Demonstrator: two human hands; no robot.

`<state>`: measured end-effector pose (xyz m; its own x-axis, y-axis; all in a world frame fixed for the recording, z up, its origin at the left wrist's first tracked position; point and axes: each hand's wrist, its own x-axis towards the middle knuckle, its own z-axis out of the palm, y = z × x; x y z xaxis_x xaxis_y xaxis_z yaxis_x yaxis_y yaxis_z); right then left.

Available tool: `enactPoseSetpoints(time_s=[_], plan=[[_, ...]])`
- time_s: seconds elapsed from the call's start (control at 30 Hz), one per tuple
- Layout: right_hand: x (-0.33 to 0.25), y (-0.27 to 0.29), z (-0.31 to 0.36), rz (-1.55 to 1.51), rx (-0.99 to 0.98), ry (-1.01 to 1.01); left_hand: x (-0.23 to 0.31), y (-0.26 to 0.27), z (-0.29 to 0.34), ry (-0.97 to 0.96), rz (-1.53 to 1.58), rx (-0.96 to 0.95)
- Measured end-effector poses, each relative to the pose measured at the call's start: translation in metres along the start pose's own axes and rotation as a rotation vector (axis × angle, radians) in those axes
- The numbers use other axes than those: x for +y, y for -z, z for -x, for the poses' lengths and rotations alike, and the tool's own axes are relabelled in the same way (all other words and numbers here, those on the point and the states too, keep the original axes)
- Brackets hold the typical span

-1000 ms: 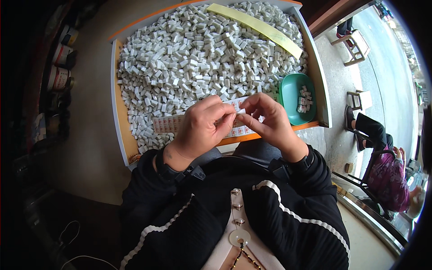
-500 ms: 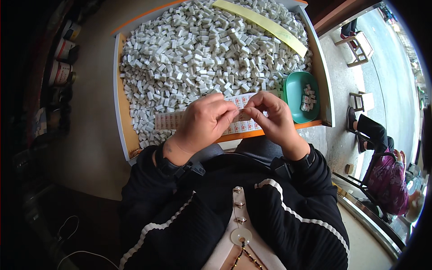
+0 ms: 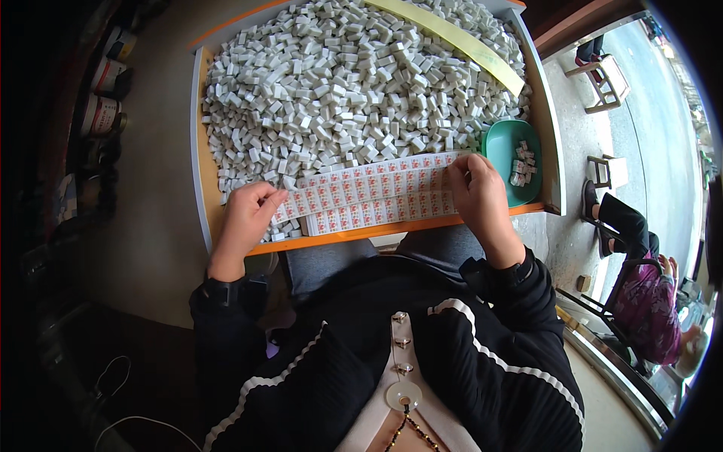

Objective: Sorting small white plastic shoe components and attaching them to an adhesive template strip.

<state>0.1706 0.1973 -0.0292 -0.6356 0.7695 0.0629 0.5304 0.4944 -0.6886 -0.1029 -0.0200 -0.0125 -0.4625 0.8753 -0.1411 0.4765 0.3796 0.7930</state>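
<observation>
A narrow strip of small printed red-and-white stickers (image 3: pixel 346 192) is stretched between my two hands. My left hand (image 3: pixel 245 226) pinches its left end between thumb and forefinger. My right hand (image 3: pixel 482 202) is closed at its right end, and its fingers partly hide that end. Under and beside the strip lies a sticker sheet (image 3: pixel 376 215) with rows of the same print, along the front edge of a wide drawer-like box (image 3: pixel 339 239). Loose small white blocks (image 3: pixel 339 98) fill the box. Right of my right hand stands a green dish (image 3: pixel 500 145) holding several stickered blocks (image 3: pixel 523 163).
A long pale yellow strip (image 3: pixel 459 41) lies across the blocks at the far right. To the right, a seated person (image 3: pixel 648 313) and wooden stools (image 3: pixel 607 81) are beyond the box. Containers (image 3: pixel 102 115) line the far left.
My hands have moved apart from their meeting point above the sheet. My left hand went left and toward me, my right hand slightly right, and the strip is now spread between them.
</observation>
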Motion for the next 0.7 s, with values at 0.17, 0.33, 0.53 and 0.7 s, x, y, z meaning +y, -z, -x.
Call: enactPoseSetpoints(time_s=[0.17,0.33,0.53,0.7], plan=[[-0.002,-0.007,0.0,0.282,0.05,-0.005,0.001,-0.014,0.001,0.073,-0.114,0.005],[0.01,-0.01,0.002,0.446,0.028,0.037,-0.001,-0.024,-0.008,-0.053,-0.275,0.029],[-0.004,-0.009,0.002,0.48,-0.036,0.03,0.002,-0.022,-0.007,-0.09,-0.318,0.024],[-0.009,-0.003,0.007,0.46,-0.076,-0.005,0.011,-0.029,-0.014,-0.047,-0.342,0.008]])
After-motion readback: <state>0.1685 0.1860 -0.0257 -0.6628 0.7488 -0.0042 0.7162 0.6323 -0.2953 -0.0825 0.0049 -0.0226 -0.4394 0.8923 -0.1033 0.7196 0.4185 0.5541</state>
